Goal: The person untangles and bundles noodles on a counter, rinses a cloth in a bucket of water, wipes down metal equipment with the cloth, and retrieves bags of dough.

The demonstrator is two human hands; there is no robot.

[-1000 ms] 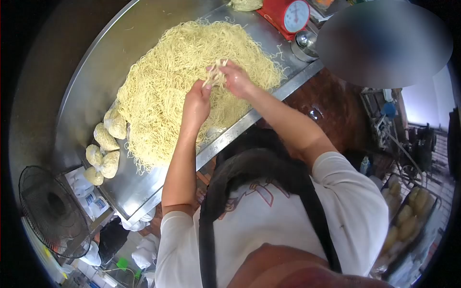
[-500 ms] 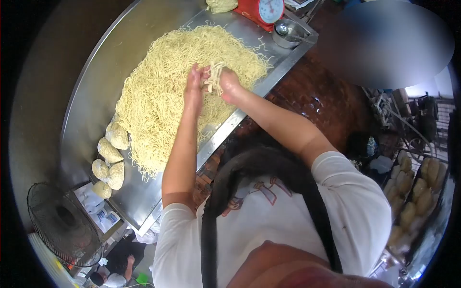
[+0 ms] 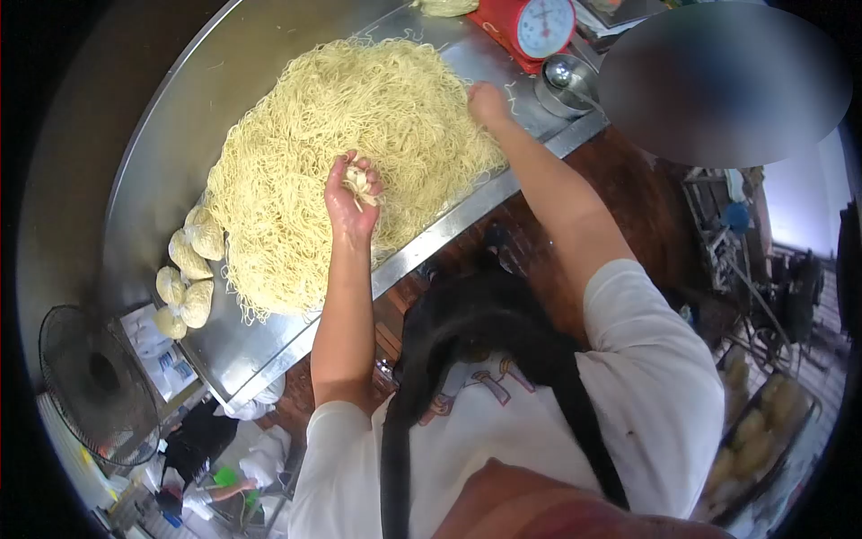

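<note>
Noodles (image 3: 296,144), head view: one broad heap on the metal counter (image 3: 238,355). Left hand (image 3: 347,214), palm up over the heap, fingers half curled round one small pale clump (image 3: 358,182). Right hand (image 3: 488,104), one, at the heap's far right edge; finger opening and contents cannot be told. Step in hand, as judged from where I stand: handling a small portion apart from the heap. Next move, as judged: calls for a loose cupped grip, lest strands slip. Counted alongside: five small filled bags (image 3: 206,235), one red scale (image 3: 542,29), one metal bowl (image 3: 561,104).
</note>
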